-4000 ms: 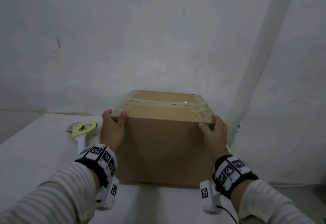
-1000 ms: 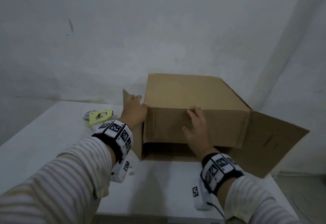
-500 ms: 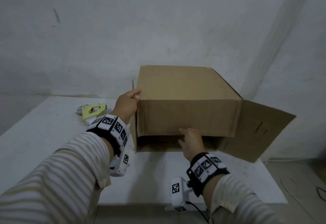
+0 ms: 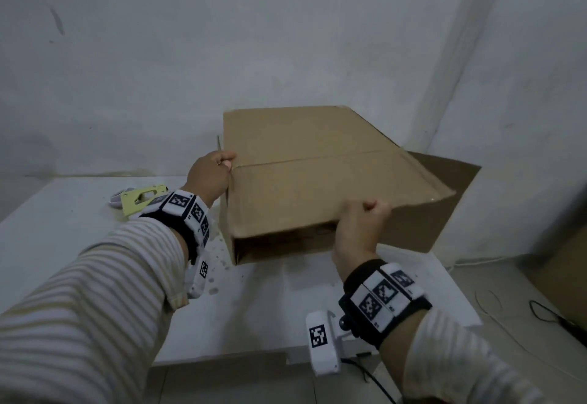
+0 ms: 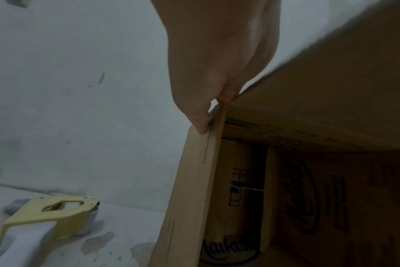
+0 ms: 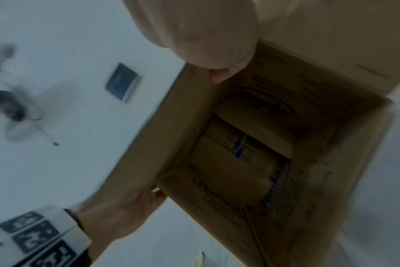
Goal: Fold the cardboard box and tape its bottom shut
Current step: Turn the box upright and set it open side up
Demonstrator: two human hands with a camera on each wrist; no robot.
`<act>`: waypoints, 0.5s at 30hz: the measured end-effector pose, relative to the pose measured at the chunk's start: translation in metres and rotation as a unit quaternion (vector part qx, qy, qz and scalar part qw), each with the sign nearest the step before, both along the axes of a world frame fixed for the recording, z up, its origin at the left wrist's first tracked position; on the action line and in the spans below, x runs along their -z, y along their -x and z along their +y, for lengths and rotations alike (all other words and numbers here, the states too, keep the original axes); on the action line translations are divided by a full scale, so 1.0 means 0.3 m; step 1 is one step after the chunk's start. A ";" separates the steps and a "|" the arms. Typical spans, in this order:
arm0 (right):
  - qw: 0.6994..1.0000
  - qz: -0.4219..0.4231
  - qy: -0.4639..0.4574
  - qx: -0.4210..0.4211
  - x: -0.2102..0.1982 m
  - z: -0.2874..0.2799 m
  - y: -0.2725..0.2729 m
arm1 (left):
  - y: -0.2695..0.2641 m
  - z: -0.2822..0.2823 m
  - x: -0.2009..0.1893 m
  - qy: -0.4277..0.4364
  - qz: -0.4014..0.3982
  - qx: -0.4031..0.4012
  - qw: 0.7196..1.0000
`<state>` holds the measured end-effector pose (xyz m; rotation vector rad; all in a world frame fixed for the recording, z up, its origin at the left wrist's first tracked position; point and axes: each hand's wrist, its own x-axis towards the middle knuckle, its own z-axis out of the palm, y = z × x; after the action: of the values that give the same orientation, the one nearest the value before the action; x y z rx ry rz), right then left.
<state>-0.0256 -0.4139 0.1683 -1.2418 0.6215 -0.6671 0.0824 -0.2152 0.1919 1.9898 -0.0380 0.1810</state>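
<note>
A brown cardboard box (image 4: 305,149) lies on its side on the white table (image 4: 63,213), its open mouth toward me. My left hand (image 4: 211,174) grips the box's upper left corner, thumb against the side flap (image 5: 194,171). My right hand (image 4: 362,225) grips the near edge of the top flap (image 4: 317,194), fingers curled over it, lifting it outward. Another flap (image 4: 444,209) stands open at the right. The wrist views look into the dark box interior (image 6: 240,153), which has printed lettering on its walls.
A yellow and white tape dispenser (image 4: 139,198) (image 5: 48,216) lies on the table left of the box, behind my left wrist. Walls stand close behind and to the right. Floor with cables (image 4: 546,314) shows at the lower right past the table edge.
The box went from standing taped side up to lying on its side, mouth toward me. In the last second my right hand took the top flap's edge and raised it.
</note>
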 end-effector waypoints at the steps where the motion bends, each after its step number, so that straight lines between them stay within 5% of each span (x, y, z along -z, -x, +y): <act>1: 0.999 -0.027 0.033 -0.011 -0.042 -0.007 0.001 | 0.000 -0.002 -0.003 0.010 0.004 -0.003 1.000; 11: 0.932 -0.136 0.322 -0.095 -0.235 -0.043 -0.179 | 0.019 -0.017 0.028 0.059 0.006 -0.037 0.998; 15: 0.820 0.041 0.544 -0.173 -0.201 -0.107 -0.286 | 0.015 -0.032 0.049 0.024 -0.064 -0.049 0.996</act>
<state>0.0601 -0.4461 0.2286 -2.3918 -0.0046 -0.6646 0.0779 -0.2248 0.1771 1.9308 -0.0182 0.3703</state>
